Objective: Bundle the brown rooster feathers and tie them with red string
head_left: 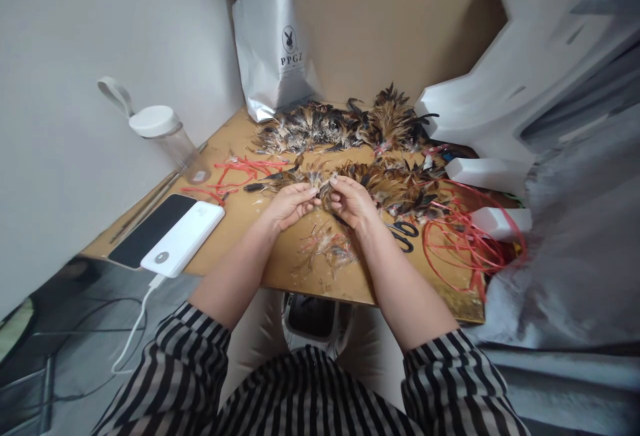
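Observation:
My left hand (pixel 294 204) and my right hand (pixel 353 201) meet close together over the middle of the wooden table. Thumb and forefinger are pinched on each, with small brown-and-white feathers (pixel 317 175) at the fingertips. Exactly which feather each hand grips is partly hidden. Just right of my right hand lies a pile of brown feathers (pixel 400 186). Below the hands are feather scraps mixed with pinkish bits (pixel 327 249). Black-handled scissors (pixel 404 229) rest beside my right wrist, their blades out of sight.
A long feather heap (pixel 325 126) lies at the back, before a silver bag (pixel 270 49). Red strips (pixel 245 169) lie at left, and tangled red strapping (pixel 465 243) at right. A clear bottle (pixel 183 149), a phone (pixel 153 229) and a cabled white power bank (pixel 185 239) occupy the left side.

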The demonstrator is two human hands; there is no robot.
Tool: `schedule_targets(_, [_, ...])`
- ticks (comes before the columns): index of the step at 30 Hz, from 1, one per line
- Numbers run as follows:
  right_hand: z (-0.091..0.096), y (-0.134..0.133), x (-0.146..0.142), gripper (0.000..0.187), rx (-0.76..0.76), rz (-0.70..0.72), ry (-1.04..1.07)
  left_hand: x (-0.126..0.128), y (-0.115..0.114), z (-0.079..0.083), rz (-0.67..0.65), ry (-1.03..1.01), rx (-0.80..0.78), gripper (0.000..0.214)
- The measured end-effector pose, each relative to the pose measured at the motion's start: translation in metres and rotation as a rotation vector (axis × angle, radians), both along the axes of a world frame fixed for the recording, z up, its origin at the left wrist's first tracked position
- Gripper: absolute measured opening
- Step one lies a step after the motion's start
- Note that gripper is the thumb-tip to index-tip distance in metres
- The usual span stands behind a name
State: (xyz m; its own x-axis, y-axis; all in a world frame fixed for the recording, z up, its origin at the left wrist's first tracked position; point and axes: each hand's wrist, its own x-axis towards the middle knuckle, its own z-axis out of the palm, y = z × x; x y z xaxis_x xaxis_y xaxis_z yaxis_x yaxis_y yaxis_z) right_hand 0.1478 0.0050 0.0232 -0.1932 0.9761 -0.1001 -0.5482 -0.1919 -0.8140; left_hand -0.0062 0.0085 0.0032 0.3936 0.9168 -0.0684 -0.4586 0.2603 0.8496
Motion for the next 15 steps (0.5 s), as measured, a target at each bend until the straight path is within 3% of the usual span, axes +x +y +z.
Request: schedule_targets(15, [0.000, 0.015, 0.022, 0.022, 0.053, -0.242, 0.149, 0.001, 0.004, 0.001, 0.281, 0.027, 0.072, 0.016])
